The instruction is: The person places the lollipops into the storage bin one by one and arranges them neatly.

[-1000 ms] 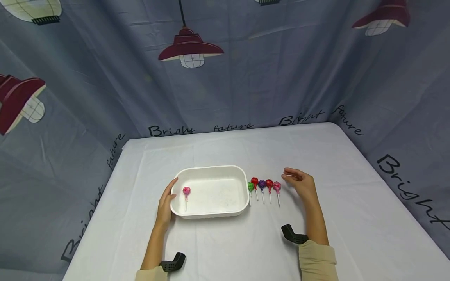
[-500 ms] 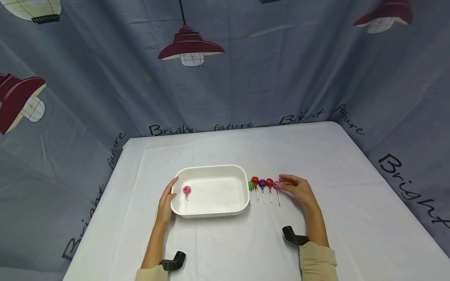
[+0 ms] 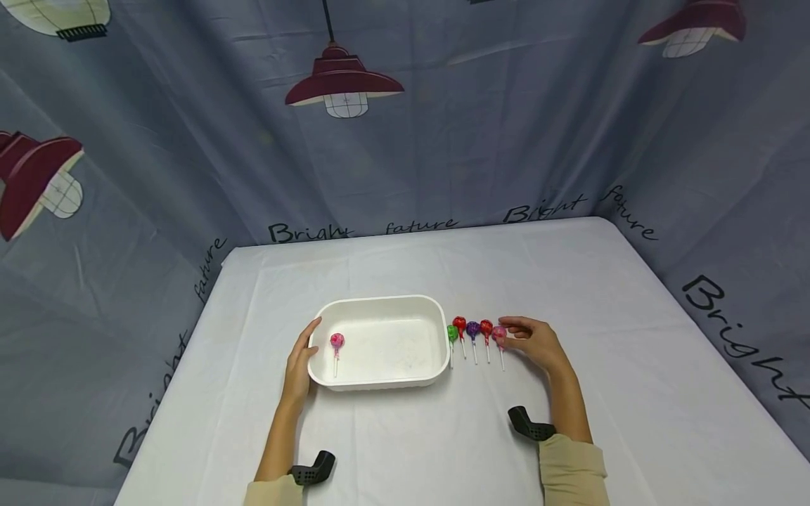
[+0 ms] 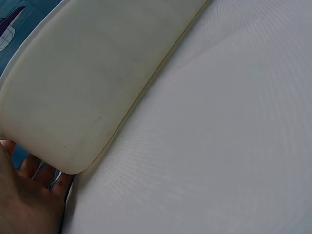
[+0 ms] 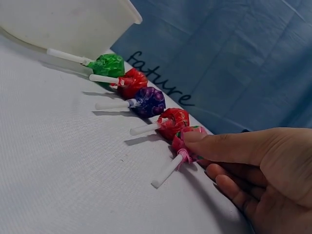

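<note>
My left hand (image 3: 296, 369) holds the left end of a white tray (image 3: 380, 386), its thumb at the rim. In the left wrist view the fingers (image 4: 46, 173) lie against the tray's end wall. One pink lollipop (image 3: 337, 341) lies inside the tray, near that end. Right of the tray, my right hand (image 3: 538, 346) pinches the wrapped head of another pink lollipop (image 3: 499, 333). In the right wrist view the thumb (image 5: 224, 146) is on its wrapper, and its stick (image 5: 166, 171) points away from the hand. The fingertips behind the candy are hidden.
Beside the held lollipop runs a row of a red lollipop (image 5: 173, 122), a purple lollipop (image 5: 149, 102), another red lollipop (image 5: 132, 83) and a green lollipop (image 5: 108, 66) close to the tray. A white cloth (image 3: 405, 450) covers the table. A printed curtain (image 3: 443, 140) hangs behind.
My right hand has moved left and down onto the end pink lollipop, and its thumb and fingers have come together on it. The left hand and the tray stay in place.
</note>
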Demonstrator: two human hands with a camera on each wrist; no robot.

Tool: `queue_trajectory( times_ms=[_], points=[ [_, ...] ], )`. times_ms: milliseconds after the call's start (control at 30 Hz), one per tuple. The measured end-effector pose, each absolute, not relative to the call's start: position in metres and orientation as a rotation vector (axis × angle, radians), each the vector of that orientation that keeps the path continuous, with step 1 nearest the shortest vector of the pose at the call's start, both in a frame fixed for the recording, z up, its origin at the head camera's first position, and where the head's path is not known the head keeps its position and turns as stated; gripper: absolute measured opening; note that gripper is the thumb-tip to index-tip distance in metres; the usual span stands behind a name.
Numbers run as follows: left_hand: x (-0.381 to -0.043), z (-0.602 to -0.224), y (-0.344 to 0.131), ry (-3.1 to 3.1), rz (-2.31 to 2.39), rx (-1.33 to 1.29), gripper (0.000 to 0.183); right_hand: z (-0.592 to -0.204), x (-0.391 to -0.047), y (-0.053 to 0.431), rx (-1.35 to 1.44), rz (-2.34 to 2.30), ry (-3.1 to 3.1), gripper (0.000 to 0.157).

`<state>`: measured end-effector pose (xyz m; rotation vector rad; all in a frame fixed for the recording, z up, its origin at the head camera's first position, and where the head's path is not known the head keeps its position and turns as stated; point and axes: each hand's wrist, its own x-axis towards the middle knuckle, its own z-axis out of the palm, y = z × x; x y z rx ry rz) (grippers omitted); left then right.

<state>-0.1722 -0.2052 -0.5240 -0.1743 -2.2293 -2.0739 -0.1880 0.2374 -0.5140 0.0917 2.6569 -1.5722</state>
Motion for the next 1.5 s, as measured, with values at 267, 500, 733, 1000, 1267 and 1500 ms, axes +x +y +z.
queue_trajectory(
  times_ms=[267, 500, 733, 1000, 1267, 1500],
  points=[
    [-0.173, -0.526, -0.205, -2.221, -2.058, -0.185, 0.052, -0.514, -0.188, 0.237, 0.078, -1.509, 2.690, 0.042],
    [-0.167, -0.514, -0.203, -2.249, -2.096, -0.145, 0.052, -0.514, -0.187, 0.238, 0.053, -1.492, 2.707, 0.041],
    [-0.164, -0.503, -0.202, -2.245, -2.108, -0.163, 0.052, -0.511, -0.187, 0.237, 0.050, -1.546, 2.681, 0.037],
    [-0.171, -0.524, -0.206, -2.239, -2.056, -0.154, 0.053, -0.509, -0.186, 0.237, -0.040, -1.593, 2.685, 0.037],
    [-0.166, -0.507, -0.202, -2.220, -2.102, -0.174, 0.053, -0.505, -0.186, 0.236, -0.061, -1.633, 2.661, 0.038],
    [-0.159, -0.492, -0.197, -2.260, -2.084, -0.158, 0.052, -0.497, -0.184, 0.234, -0.094, -1.677, 2.635, 0.039]
  ],
)
